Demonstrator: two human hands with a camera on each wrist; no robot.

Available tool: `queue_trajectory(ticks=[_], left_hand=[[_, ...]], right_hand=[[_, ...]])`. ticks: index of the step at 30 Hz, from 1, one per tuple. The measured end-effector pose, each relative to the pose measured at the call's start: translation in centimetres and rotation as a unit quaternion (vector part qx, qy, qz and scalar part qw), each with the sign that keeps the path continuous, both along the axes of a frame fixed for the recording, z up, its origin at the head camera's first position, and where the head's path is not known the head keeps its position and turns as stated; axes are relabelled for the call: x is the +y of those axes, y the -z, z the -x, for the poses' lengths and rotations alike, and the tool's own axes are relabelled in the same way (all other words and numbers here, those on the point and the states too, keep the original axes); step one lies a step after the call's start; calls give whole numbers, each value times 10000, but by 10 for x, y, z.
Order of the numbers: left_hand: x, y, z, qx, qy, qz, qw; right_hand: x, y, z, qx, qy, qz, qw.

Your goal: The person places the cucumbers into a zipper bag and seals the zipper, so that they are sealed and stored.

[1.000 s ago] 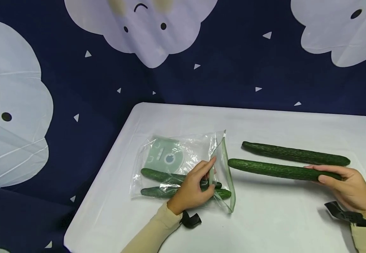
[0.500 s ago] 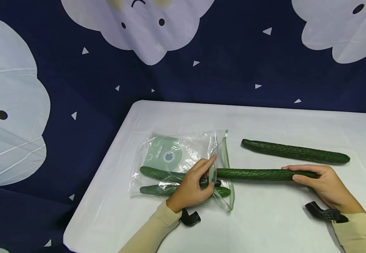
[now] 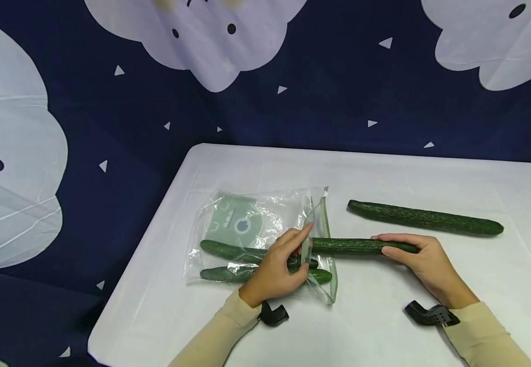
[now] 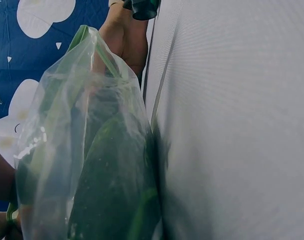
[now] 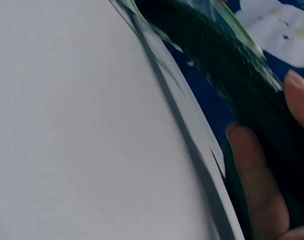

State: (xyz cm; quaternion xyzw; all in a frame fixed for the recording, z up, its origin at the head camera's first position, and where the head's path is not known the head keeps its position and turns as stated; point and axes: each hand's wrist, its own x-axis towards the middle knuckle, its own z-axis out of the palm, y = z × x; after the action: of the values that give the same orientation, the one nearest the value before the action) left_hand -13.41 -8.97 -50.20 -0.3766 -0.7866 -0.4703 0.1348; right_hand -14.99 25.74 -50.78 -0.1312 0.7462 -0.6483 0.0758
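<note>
A cloud-print backdrop hangs behind the desk. The left hand holds the zip bag by its mouth, partly hiding two cucumbers inside; the right hand grips a third cucumber, tip inside. Right of the bag lies a fourth cucumber.

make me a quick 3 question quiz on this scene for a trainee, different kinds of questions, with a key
1. Besides the gripped cucumber, how many cucumbers lie in the clear bag?

2. True or false: the clear bag is zipped shut.

3. In the head view, the rightmost cucumber lies:
A) inside the clear bag
B) on the table, beyond the gripped cucumber
C) under a sleeve

Key:
1. Two.
2. False: the left hand holds an edge of the open mouth, and the gripped cucumber, in the right hand, reaches in there.
3. B.
</note>
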Motion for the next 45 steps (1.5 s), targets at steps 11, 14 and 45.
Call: queue_trajectory(ticks=[11, 14, 45], left_hand=[[-1, 0, 0, 47, -65, -54, 10000], [-2, 0, 0, 52, -126, -48, 9999], [4, 3, 1, 28, -56, -32, 10000]], right_hand=[[-32, 4, 5, -75, 107, -190, 9997], [-42, 5, 9, -93, 31, -112, 9999], [-132, 5, 12, 1173, -118, -1413, 9829]])
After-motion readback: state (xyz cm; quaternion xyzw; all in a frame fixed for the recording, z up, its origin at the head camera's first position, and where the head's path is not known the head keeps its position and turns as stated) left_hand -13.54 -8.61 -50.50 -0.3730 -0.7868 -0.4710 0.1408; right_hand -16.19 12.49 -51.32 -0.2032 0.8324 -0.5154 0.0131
